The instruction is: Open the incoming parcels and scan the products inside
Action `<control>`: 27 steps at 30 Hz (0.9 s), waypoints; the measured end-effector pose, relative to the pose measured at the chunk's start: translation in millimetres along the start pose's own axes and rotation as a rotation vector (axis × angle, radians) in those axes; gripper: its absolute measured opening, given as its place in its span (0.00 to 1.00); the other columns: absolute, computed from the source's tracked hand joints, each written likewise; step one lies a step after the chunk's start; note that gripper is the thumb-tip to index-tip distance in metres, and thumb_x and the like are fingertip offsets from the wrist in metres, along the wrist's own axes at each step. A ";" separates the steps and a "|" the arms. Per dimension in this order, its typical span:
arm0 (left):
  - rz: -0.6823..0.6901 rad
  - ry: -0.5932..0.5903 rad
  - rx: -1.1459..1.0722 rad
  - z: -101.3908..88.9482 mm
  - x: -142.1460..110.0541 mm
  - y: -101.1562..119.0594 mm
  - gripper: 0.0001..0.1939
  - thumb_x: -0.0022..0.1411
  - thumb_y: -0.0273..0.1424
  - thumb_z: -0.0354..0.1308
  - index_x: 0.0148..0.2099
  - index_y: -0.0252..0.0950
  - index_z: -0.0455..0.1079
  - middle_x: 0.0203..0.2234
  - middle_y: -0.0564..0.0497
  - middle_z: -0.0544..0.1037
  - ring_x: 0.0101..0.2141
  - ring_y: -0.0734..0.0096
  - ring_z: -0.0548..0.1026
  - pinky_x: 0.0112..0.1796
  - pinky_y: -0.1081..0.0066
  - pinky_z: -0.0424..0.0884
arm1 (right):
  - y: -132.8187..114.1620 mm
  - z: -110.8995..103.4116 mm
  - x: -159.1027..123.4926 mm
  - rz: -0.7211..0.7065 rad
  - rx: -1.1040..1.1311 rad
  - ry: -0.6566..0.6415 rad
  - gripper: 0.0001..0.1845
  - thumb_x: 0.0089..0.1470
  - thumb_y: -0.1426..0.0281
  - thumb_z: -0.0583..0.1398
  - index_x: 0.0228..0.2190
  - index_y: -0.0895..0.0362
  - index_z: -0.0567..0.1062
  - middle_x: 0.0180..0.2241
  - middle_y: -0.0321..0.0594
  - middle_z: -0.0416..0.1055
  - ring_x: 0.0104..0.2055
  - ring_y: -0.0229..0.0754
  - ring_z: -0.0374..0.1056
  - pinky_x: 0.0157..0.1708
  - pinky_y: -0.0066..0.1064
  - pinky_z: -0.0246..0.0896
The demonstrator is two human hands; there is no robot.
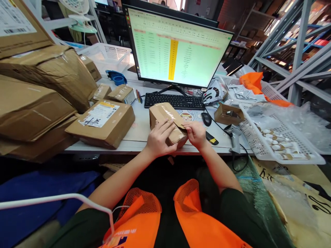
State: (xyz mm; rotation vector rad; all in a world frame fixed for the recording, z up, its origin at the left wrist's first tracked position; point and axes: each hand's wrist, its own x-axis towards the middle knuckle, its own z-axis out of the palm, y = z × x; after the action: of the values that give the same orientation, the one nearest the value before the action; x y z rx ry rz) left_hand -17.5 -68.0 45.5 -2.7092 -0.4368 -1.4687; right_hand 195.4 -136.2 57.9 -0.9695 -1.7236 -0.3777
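A small brown cardboard box (pixel 165 111) with shiny clear tape across its top sits at the desk's front edge. My left hand (pixel 160 137) grips its near left side, fingers over the top and thumb along the near face. At the right side, my right hand (pixel 196 134) pinches the raised edge of the cardboard flap (pixel 178 120) between thumb and fingers. The inside of the box does not show. Just beyond the box is a black keyboard (pixel 174 101), and a black mouse (pixel 206 119) lies to the right.
Taped cardboard boxes (pixel 113 120) crowd the left. A lit monitor (pixel 178 51) stands behind the keyboard. On the right are a handheld scanner (pixel 234 137), a small open carton (pixel 229 113) and a white basket (pixel 258 143) of small tubes. A black-and-yellow cutter (pixel 212 138) lies near the mouse.
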 end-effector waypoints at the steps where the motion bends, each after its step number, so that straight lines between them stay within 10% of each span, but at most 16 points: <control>1: -0.007 -0.002 0.020 -1.2 -0.6 2.8 0.32 0.63 0.43 0.61 0.64 0.31 0.70 0.61 0.35 0.75 0.64 0.43 0.71 0.66 0.43 0.61 | -2.0 8.0 -0.6 0.094 0.019 0.092 0.14 0.71 0.69 0.56 0.38 0.53 0.81 0.37 0.41 0.83 0.40 0.43 0.80 0.43 0.36 0.74; 7: 0.014 -0.105 0.114 -25.9 0.3 13.7 0.28 0.72 0.48 0.54 0.62 0.32 0.73 0.59 0.37 0.77 0.59 0.45 0.74 0.61 0.44 0.64 | 0.1 41.8 8.2 0.829 0.386 0.542 0.25 0.67 0.49 0.55 0.33 0.56 0.78 0.32 0.41 0.79 0.34 0.44 0.76 0.39 0.37 0.74; 13: 0.118 -0.410 0.115 -44.8 53.5 -28.0 0.29 0.73 0.54 0.49 0.47 0.33 0.77 0.45 0.38 0.79 0.47 0.50 0.75 0.48 0.54 0.70 | 18.4 52.9 19.1 0.983 0.664 0.578 0.24 0.60 0.47 0.61 0.34 0.57 0.76 0.31 0.37 0.77 0.31 0.40 0.71 0.35 0.33 0.72; 18: 0.032 -0.034 0.103 -23.7 35.0 -55.7 0.38 0.58 0.72 0.51 0.31 0.39 0.64 0.30 0.46 0.73 0.36 0.58 0.72 0.43 0.54 0.69 | 36.6 68.7 8.9 1.113 0.770 0.619 0.23 0.60 0.48 0.61 0.33 0.56 0.73 0.31 0.38 0.77 0.33 0.40 0.73 0.36 0.34 0.73; 22: -0.012 0.231 0.119 -26.9 -20.1 -37.5 0.37 0.66 0.68 0.40 0.30 0.40 0.61 0.30 0.46 0.72 0.35 0.60 0.72 0.42 0.54 0.70 | 40.5 53.8 2.9 0.960 0.477 0.464 0.27 0.63 0.44 0.55 0.36 0.56 0.72 0.32 0.42 0.76 0.37 0.45 0.74 0.41 0.39 0.74; 27: -0.409 -0.108 0.122 -67.9 10.9 -32.7 0.27 0.73 0.52 0.45 0.49 0.35 0.74 0.56 0.36 0.71 0.52 0.50 0.75 0.55 0.53 0.71 | -21.6 8.7 19.5 0.347 -0.050 0.145 0.20 0.66 0.55 0.58 0.53 0.52 0.74 0.55 0.52 0.73 0.63 0.57 0.66 0.64 0.53 0.61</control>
State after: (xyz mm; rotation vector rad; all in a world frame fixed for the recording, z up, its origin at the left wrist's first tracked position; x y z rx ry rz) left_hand -75.8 -44.8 88.7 -2.7184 -1.1027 -1.3131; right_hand 171.4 -135.6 76.6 -1.2226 -1.3888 -0.2580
